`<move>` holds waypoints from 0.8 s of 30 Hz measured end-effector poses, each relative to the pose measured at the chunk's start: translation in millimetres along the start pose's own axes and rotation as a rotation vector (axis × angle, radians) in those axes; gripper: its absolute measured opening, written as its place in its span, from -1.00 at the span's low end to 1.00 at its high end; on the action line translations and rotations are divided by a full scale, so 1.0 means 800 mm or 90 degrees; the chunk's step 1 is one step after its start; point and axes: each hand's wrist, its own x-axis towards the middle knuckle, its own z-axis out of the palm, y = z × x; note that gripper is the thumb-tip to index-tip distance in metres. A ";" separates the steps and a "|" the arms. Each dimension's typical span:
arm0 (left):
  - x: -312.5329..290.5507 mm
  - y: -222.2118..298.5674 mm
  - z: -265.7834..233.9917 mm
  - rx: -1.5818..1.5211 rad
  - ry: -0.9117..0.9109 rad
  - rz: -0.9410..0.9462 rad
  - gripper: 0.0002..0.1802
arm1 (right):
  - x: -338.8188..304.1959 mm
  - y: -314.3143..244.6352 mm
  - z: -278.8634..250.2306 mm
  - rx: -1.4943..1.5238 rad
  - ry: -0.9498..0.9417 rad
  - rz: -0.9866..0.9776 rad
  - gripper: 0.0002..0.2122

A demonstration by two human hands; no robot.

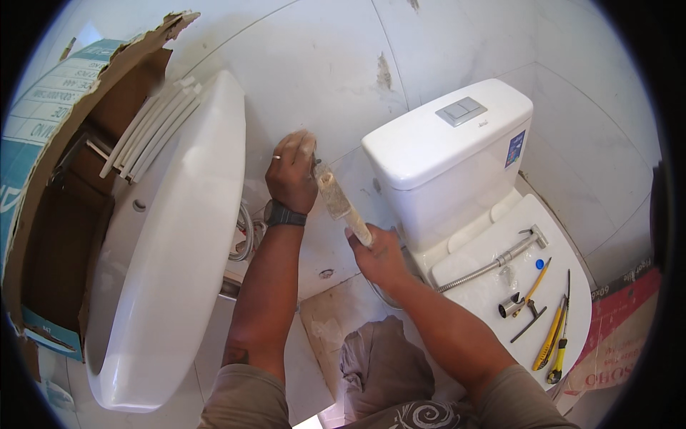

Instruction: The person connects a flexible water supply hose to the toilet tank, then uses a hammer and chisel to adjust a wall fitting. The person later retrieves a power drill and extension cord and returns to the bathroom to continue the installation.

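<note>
My right hand (381,255) is wrapped round the pale handle of a dusty, cement-crusted hand tool (334,194). The tool slants up and left toward the wall, its broad end beside my left hand (293,170). The fingers of that left hand are curled close to the white wall tiles. A small dark tip shows between them and the tool's end; what they pinch is mostly hidden. To the right stands a white toilet tank (446,136). A white ceramic basin (171,243) rests on its side at the left.
On the toilet lid (493,286) lie a bidet sprayer (518,247) with a metal hose, a chrome holder (510,305), a yellow cutter (550,339) and a screwdriver (559,357). A torn cardboard box (53,143), white tubes (153,129), coiled hoses (246,232) and a red box (618,322) surround me.
</note>
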 end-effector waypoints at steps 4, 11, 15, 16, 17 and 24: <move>-0.009 0.001 0.004 -0.080 0.047 -0.071 -0.71 | -0.041 0.007 -0.008 0.015 -0.021 -0.033 -0.75; -0.014 0.006 0.007 -0.122 0.061 -0.122 -0.76 | -0.072 0.001 -0.021 0.004 -0.047 -0.007 -0.71; -0.005 0.009 0.005 -0.112 0.054 -0.124 -0.77 | -0.079 -0.035 -0.033 0.077 -0.052 0.097 -0.62; -0.002 0.010 0.004 -0.120 0.058 -0.118 -0.77 | -0.081 -0.046 -0.039 0.076 -0.064 0.106 -0.65; 0.002 0.012 0.001 -0.104 0.046 -0.137 -0.79 | -0.082 -0.056 -0.045 0.075 -0.075 0.116 -0.67; -0.012 0.136 -0.067 -0.413 -0.035 -0.394 -0.75 | -0.129 -0.107 -0.138 0.053 -0.055 0.159 -0.68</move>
